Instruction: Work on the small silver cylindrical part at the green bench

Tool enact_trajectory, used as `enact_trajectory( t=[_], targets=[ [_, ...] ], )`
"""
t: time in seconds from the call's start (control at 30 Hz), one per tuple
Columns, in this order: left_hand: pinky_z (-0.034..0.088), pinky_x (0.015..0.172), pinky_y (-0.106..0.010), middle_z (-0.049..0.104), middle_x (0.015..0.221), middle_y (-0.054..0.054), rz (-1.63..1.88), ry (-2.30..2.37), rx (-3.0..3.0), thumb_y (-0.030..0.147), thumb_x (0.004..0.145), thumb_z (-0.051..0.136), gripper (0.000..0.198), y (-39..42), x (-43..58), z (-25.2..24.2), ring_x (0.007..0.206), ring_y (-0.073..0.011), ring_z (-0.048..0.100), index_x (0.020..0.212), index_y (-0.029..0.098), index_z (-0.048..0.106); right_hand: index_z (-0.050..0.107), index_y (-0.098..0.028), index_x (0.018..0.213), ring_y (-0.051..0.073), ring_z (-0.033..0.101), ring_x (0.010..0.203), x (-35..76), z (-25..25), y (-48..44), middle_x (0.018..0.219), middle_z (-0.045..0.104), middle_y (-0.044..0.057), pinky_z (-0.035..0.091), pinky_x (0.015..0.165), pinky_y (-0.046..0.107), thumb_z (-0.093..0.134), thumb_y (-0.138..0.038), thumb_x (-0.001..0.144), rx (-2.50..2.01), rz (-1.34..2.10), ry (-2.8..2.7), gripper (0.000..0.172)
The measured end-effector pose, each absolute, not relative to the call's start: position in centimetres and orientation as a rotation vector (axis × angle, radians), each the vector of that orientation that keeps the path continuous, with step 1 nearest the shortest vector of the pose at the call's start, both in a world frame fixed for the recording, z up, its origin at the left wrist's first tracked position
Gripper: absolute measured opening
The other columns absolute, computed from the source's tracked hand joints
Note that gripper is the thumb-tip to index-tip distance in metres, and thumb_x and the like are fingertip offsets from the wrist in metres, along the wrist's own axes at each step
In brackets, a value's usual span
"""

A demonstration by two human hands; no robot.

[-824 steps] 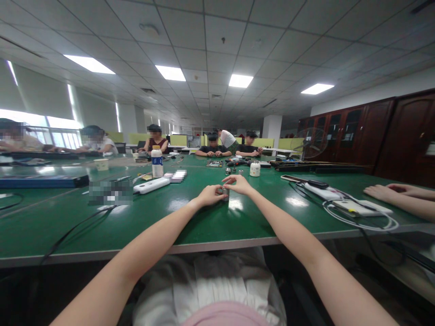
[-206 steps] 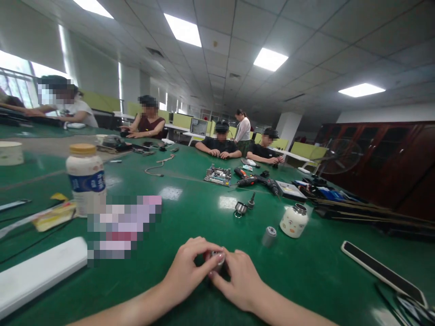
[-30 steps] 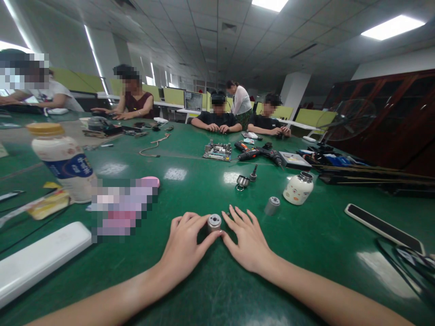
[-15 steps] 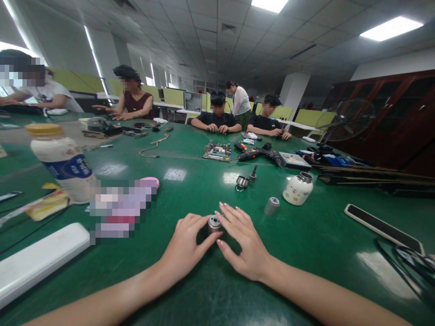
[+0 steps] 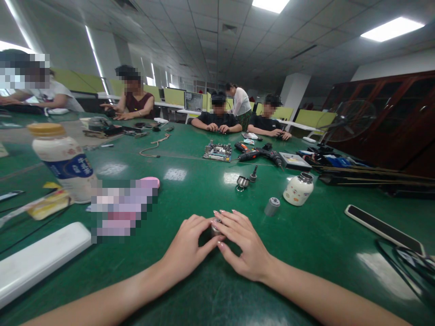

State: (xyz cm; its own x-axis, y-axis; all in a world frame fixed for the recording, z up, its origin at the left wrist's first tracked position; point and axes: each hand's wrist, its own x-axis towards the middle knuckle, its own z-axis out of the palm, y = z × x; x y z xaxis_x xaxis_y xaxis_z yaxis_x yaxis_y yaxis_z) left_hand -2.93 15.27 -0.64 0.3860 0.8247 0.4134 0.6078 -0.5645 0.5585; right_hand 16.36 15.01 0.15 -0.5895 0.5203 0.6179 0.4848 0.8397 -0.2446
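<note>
A small silver metal cylinder (image 5: 215,229) stands on the green table (image 5: 306,240), mostly hidden between my hands. My left hand (image 5: 186,246) curls round its left side with thumb and fingers pressed to it. My right hand (image 5: 242,242) covers its top and right side, fingers laid over it. A second grey cylinder (image 5: 272,206) stands apart to the right, next to a small white jar (image 5: 297,189).
A white milk bottle (image 5: 64,160) and a long white box (image 5: 37,260) lie at left. A phone (image 5: 382,227) lies at right, with a metal ring part (image 5: 242,182), power drill (image 5: 260,155) and circuit board (image 5: 217,151) farther off. Several people sit at the far side.
My right hand slid left from lying flat beside the cylinder and now covers its top. My left hand has kept its hold on the cylinder.
</note>
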Motion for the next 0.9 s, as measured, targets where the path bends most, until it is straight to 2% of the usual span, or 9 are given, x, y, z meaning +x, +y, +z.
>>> enact_trajectory(
  t=[0.2, 0.37, 0.47, 0.57, 0.73, 0.9],
  targets=[
    [0.045, 0.080, -0.036, 0.065, 0.094, -0.004, 0.988, 1.242, 2.332, 0.033, 0.087, 0.060, 0.021, 15.35, -2.91, -0.68, 0.088, -0.0216, 0.056, 0.105, 0.022, 0.064, 0.051, -0.019, 0.130, 0.020, 0.046, 0.129, 16.34, 0.09, 15.01, 0.137, 0.053, 0.008, 0.033, 0.109, 0.045, 0.051, -0.023, 0.088, -0.714, 0.048, -2.274, 0.042],
    [0.044, 0.078, -0.036, 0.065, 0.092, -0.004, 0.969, 1.257, 2.341, 0.035, 0.089, 0.058, 0.020, 15.24, -2.85, -0.45, 0.086, -0.0214, 0.056, 0.103, 0.023, 0.064, 0.062, -0.024, 0.116, 0.019, 0.058, 0.114, 16.32, 0.41, 14.77, 0.117, 0.068, 0.003, 0.038, 0.104, 0.043, 0.053, -0.019, 0.086, -0.728, 0.017, -2.134, 0.031],
    [0.044, 0.077, -0.035, 0.065, 0.092, -0.003, 0.968, 1.268, 2.343, 0.035, 0.088, 0.059, 0.020, 15.20, -2.84, -0.40, 0.085, -0.0214, 0.056, 0.103, 0.023, 0.064, 0.065, -0.025, 0.109, 0.018, 0.061, 0.107, 16.32, 0.50, 14.71, 0.111, 0.070, 0.003, 0.041, 0.101, 0.041, 0.053, -0.019, 0.086, -0.741, 0.010, -2.092, 0.026],
    [0.044, 0.076, -0.035, 0.065, 0.091, -0.003, 0.969, 1.273, 2.339, 0.032, 0.087, 0.061, 0.020, 15.23, -2.84, -0.42, 0.085, -0.0216, 0.056, 0.104, 0.022, 0.064, 0.064, -0.025, 0.112, 0.019, 0.058, 0.112, 16.30, 0.41, 14.79, 0.118, 0.067, 0.003, 0.040, 0.102, 0.042, 0.053, -0.021, 0.087, -0.747, 0.027, -2.137, 0.028],
    [0.044, 0.077, -0.036, 0.065, 0.092, -0.005, 0.951, 1.269, 2.333, 0.027, 0.085, 0.063, 0.019, 15.25, -2.89, -0.42, 0.087, -0.0225, 0.057, 0.103, 0.020, 0.065, 0.056, -0.026, 0.126, 0.020, 0.050, 0.123, 16.27, 0.22, 14.97, 0.137, 0.053, 0.007, 0.038, 0.105, 0.043, 0.052, -0.023, 0.088, -0.700, 0.084, -2.263, 0.038],
    [0.044, 0.078, -0.037, 0.066, 0.094, -0.004, 0.975, 1.265, 2.334, 0.033, 0.087, 0.060, 0.021, 15.24, -2.89, -0.42, 0.087, -0.0223, 0.057, 0.104, 0.021, 0.064, 0.050, -0.024, 0.132, 0.020, 0.047, 0.127, 16.36, 0.13, 15.01, 0.139, 0.051, 0.008, 0.036, 0.107, 0.044, 0.052, -0.025, 0.088, -0.705, 0.088, -2.295, 0.044]
  ],
)
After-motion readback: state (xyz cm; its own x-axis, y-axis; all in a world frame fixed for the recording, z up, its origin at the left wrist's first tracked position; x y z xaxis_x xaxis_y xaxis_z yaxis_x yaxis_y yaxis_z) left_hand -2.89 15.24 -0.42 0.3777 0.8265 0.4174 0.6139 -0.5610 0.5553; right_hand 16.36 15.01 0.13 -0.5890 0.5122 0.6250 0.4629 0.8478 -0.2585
